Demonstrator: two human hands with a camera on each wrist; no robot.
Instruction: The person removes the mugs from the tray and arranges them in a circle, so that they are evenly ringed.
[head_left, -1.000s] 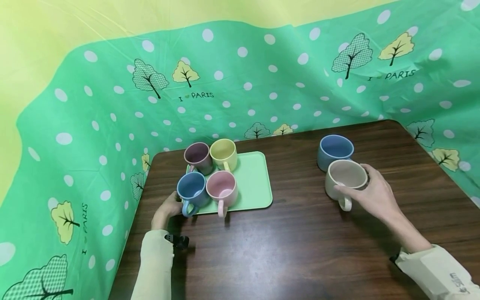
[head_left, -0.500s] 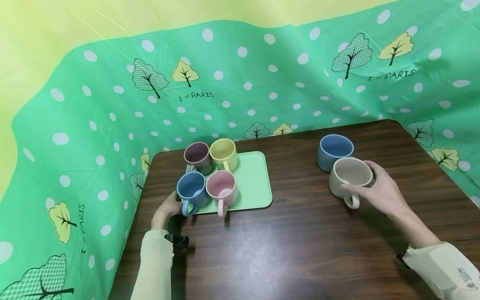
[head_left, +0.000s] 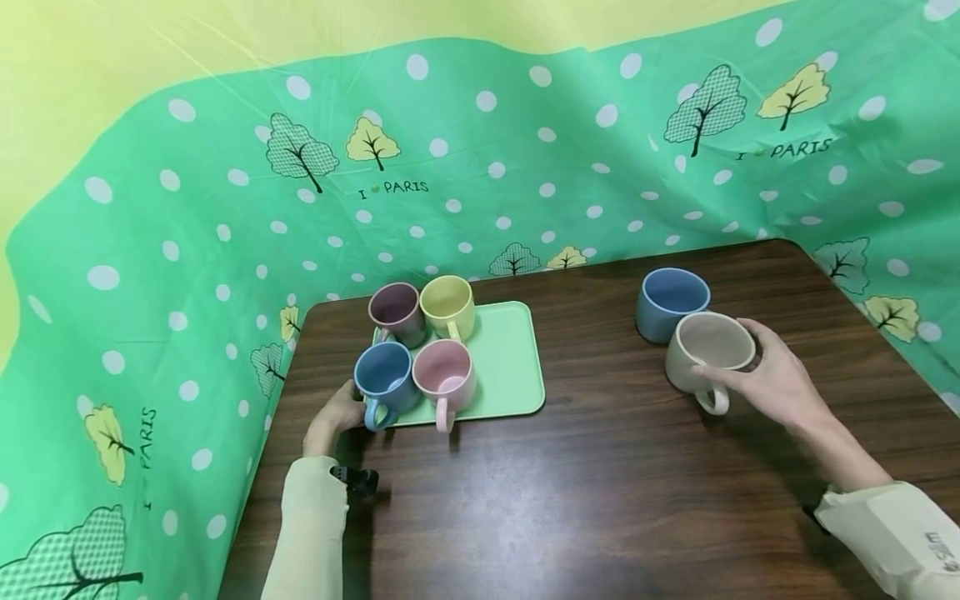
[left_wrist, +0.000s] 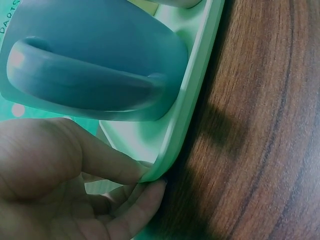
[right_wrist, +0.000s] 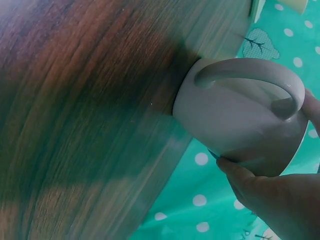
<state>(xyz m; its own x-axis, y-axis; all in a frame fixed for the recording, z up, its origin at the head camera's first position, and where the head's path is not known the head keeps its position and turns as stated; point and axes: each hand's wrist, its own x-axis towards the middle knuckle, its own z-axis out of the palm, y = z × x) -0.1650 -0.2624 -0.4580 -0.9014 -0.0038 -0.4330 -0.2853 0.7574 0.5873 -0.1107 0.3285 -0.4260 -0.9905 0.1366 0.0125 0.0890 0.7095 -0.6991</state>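
My right hand grips a pale grey mug by its body, thumb on the near side and fingers on the far side. The mug's handle points toward me. Just behind it stands a blue mug on the table. At the left, my left hand pinches the corner of a light green tray between thumb and fingers, as the left wrist view shows. On the tray sit a second blue mug, a pink mug, a purple mug and a yellow mug.
A dark wood-grain table lies under everything. Green polka-dot cloth hangs along its back and sides. The tray's right part is bare, and a wide stretch of table lies between the tray and the grey mug.
The grey mug has shifted a little to the right and slightly away from me with my right hand, its handle turning rightward. The left hand and tray have stayed put.
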